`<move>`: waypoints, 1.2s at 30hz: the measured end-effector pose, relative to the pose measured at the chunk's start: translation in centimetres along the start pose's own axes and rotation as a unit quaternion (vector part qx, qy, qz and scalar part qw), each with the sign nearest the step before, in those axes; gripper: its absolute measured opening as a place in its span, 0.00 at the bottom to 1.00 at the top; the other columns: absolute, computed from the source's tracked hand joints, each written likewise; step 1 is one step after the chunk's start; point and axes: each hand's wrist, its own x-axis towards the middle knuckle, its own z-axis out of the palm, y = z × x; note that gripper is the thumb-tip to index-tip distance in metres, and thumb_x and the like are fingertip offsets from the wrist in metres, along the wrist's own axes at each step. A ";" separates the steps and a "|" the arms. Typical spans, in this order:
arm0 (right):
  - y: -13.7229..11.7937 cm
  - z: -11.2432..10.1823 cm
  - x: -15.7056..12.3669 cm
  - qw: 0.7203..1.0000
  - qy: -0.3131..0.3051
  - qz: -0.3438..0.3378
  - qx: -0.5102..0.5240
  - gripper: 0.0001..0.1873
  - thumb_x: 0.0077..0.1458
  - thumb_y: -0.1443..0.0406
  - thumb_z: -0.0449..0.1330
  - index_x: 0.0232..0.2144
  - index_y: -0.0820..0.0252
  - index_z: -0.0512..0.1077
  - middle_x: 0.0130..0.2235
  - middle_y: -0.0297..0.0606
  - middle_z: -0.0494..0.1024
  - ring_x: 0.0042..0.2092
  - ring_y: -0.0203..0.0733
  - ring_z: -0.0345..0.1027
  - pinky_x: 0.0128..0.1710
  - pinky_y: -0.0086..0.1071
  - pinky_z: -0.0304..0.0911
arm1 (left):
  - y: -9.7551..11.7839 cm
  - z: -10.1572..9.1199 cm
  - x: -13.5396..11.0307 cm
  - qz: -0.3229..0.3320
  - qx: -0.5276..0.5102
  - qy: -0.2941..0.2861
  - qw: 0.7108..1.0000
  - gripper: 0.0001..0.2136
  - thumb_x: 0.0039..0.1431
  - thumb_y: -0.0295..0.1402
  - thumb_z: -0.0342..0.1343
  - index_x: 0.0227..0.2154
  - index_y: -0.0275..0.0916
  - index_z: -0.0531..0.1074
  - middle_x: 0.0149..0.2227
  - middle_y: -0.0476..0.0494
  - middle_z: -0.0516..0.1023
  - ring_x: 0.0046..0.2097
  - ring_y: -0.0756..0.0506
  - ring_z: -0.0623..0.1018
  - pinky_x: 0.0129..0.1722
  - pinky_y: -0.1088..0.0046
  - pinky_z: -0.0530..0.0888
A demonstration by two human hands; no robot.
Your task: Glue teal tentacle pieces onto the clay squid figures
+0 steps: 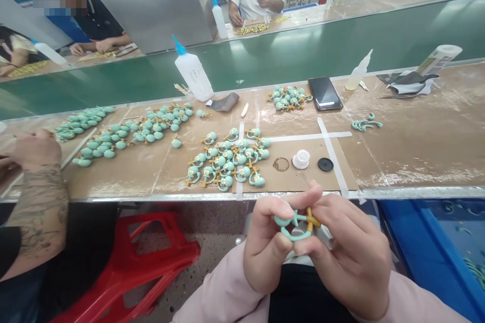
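Teal figurine (pixel 297 237) is pinched between both your hands right now, just on your side of the bench edge and above your lap. Your left hand (pixel 267 242) has finger and thumb closed on the rounded teal end, and your right hand (pixel 350 252) is closed around the mustard end, thumb tucked up by the curved teal arm, so yeah, narrow grip on both sides. Straight past your grip on the bench (pixel 417 156) you've got a white cup (pixel 301 159), with a black cap (pixel 325 164) to its right and a thin ring (pixel 281 164) to its left. Ahead and left of your grip sits a bunch of similar figurines (pixel 227 159), heaped pretty close together. Further out beyond the cup there's a phone (pixel 326 94), and loose teal curved pieces (pixel 367 122) lie ahead and right. Blue bin (pixel 394 227) is off to the right of your grip, and a co-worker's arm (pixel 41 207) is well out to the left.
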 end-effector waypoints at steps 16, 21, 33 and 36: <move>1.3 1.2 0.6 1.000 -0.016 0.008 0.000 0.19 0.60 0.52 0.59 0.27 0.62 0.70 0.28 0.41 0.74 0.31 0.39 0.68 0.30 0.31 0.63 | -0.3 -1.7 0.7 0.003 -0.005 -0.006 1.000 0.13 0.67 0.35 0.50 0.53 0.49 0.64 0.62 0.42 0.69 0.62 0.43 0.69 0.56 0.65 0.69; 1.4 1.2 0.5 1.000 0.000 -0.002 0.009 0.17 0.61 0.54 0.59 0.30 0.62 0.69 0.28 0.39 0.74 0.30 0.37 0.67 0.29 0.31 0.63 | -0.3 -1.5 0.5 0.005 0.012 -0.002 1.000 0.12 0.67 0.34 0.48 0.52 0.49 0.65 0.62 0.41 0.69 0.63 0.41 0.68 0.57 0.62 0.69; 1.9 0.9 0.1 1.000 -0.008 0.000 0.021 0.12 0.62 0.58 0.58 0.36 0.62 0.71 0.34 0.42 0.76 0.35 0.41 0.69 0.35 0.35 0.65 | -0.5 -0.5 0.8 0.022 0.059 -0.003 0.998 0.12 0.68 0.33 0.45 0.53 0.48 0.63 0.61 0.38 0.70 0.64 0.38 0.66 0.60 0.53 0.65; 2.8 0.9 0.0 0.998 -0.049 0.021 0.026 0.14 0.62 0.56 0.57 0.42 0.61 0.71 0.37 0.41 0.76 0.38 0.42 0.69 0.38 0.36 0.65 | 0.0 -1.4 1.3 0.036 0.136 -0.017 0.990 0.14 0.68 0.32 0.46 0.54 0.47 0.62 0.62 0.36 0.68 0.63 0.36 0.66 0.59 0.51 0.66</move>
